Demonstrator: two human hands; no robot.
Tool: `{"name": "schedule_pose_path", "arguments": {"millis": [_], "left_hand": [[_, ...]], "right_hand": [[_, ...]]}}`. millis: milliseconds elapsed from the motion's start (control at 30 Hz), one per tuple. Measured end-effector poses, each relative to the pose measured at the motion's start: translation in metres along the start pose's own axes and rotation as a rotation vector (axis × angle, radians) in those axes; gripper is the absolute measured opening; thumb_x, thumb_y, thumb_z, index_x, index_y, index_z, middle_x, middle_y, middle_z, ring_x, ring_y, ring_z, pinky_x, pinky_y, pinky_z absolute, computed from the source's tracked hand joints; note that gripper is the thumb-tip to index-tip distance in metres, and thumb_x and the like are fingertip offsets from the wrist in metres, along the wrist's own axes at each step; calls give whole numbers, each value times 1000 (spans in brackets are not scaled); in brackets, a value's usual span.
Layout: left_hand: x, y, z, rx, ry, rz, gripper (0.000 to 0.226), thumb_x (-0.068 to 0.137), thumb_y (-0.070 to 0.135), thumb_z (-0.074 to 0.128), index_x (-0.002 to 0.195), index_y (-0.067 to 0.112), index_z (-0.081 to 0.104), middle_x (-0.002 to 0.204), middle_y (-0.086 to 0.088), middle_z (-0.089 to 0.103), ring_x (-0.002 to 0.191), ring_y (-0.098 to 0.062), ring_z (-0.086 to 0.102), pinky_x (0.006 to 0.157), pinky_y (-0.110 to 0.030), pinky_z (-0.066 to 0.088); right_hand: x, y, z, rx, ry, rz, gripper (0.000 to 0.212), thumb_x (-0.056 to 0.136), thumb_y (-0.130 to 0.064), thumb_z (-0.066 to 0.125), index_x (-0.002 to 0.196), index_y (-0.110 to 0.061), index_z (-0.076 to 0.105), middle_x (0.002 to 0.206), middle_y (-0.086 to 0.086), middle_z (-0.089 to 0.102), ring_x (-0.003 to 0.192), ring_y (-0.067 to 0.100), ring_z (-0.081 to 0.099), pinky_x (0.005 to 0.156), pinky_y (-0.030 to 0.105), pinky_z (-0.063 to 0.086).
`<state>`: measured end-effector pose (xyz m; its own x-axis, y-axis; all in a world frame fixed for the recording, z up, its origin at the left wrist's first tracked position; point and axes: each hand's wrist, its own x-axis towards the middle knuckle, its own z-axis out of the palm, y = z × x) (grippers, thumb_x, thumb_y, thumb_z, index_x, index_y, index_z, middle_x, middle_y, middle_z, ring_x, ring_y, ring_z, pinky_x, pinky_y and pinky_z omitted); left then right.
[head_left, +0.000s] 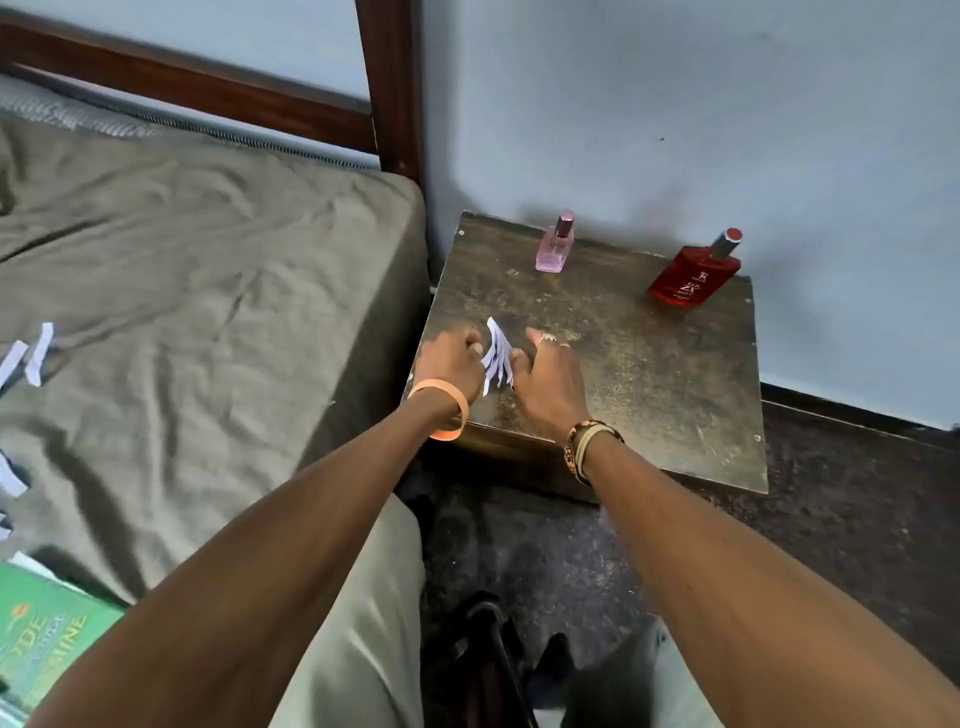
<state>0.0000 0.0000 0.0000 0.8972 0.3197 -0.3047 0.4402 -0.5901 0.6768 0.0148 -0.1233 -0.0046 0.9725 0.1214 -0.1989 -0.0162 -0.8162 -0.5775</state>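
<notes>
The left hand (451, 361), fingertips hidden, pinches the paper strips (497, 358); the right hand (546, 375), fingers spread, thumbs them.

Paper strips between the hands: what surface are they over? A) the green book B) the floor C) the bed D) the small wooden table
D: the paper strips, between the left hand and right hand, are over the worn top of the wooden table, beside the bed.

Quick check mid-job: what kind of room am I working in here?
Most likely a bedroom: a bed with a rumpled olive sheet and a dark wooden frame fills the left, and a small worn table beside it carries a pink perfume bottle and a red bottle.
</notes>
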Motion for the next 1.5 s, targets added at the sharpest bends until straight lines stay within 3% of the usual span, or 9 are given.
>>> {"name": "schedule_pose_path", "arguments": {"millis": [133, 233, 333, 600, 767, 867, 1000, 1300, 1500], "left_hand": [[12, 3, 7, -15, 5, -13, 23, 92, 11, 49, 98, 6, 70, 104, -16, 70, 104, -36, 60, 92, -42, 48], [24, -4, 13, -89, -20, -66, 21, 90, 11, 51, 93, 12, 72, 102, -12, 72, 101, -31, 63, 92, -40, 50], [29, -11, 20, -382, -130, -178, 26, 84, 3, 53, 79, 23, 70, 91, -8, 75, 87, -25, 70, 86, -41, 57], [4, -9, 19, -765, -328, -280, 36, 90, -15, 41, 94, 8, 69, 83, -10, 68, 68, -15, 66, 75, -30, 58], [-8, -5, 6, -818, -185, -290, 28, 85, 12, 71, 112, 10, 63, 85, -8, 71, 69, -14, 66, 80, -34, 59], [-15, 7, -7, -781, -180, -175, 32, 80, 26, 78, 107, 14, 67, 82, -6, 68, 68, -13, 63, 77, -32, 59], [-30, 26, -19, -666, -213, -68, 7, 84, 16, 74, 89, 12, 72, 73, -5, 69, 61, -11, 62, 64, -21, 58], [-56, 37, -32, -543, -1, -16, 4, 81, 14, 76, 81, 11, 74, 75, -10, 73, 64, -17, 70, 67, -27, 60], [-65, 42, -42, -594, 74, -40, 4, 79, 13, 78, 79, 12, 74, 75, -9, 74, 69, -19, 73, 67, -28, 61]], "right_hand": [[22, 4, 11, -11, -3, 42, 25, 99, -23, 48, 111, -5, 60, 119, 21, 65, 113, 38, 58, 84, 39, 42], [30, 8, 17, 32, -7, 62, 34, 99, -24, 50, 123, -3, 62, 121, 17, 66, 115, 35, 59, 93, 39, 45], [30, 6, 15, 158, -18, 66, 26, 98, -21, 52, 106, -5, 70, 100, 8, 71, 94, 25, 64, 77, 31, 44], [14, 9, 13, 727, -91, 404, 16, 87, -2, 68, 103, -2, 72, 85, 16, 75, 73, 26, 73, 74, 44, 62], [-5, 13, -7, 839, -124, 446, 20, 88, 3, 67, 106, -5, 71, 92, 10, 74, 76, 17, 71, 60, 25, 56], [-20, 12, -27, 811, -201, 381, 24, 87, 4, 69, 111, -1, 69, 89, 9, 72, 67, 12, 67, 51, 19, 49], [-36, 9, -46, 763, -232, 313, 25, 85, 5, 70, 110, 4, 69, 94, 14, 72, 66, 12, 66, 49, 19, 48], [-62, -2, -67, 169, 32, -7, 12, 87, -24, 75, 93, -15, 79, 84, -3, 75, 73, 9, 66, 70, 26, 52], [-77, -21, -76, 201, 71, -1, 8, 80, -28, 73, 78, -22, 77, 67, -10, 70, 64, 7, 63, 63, 26, 47]]}}
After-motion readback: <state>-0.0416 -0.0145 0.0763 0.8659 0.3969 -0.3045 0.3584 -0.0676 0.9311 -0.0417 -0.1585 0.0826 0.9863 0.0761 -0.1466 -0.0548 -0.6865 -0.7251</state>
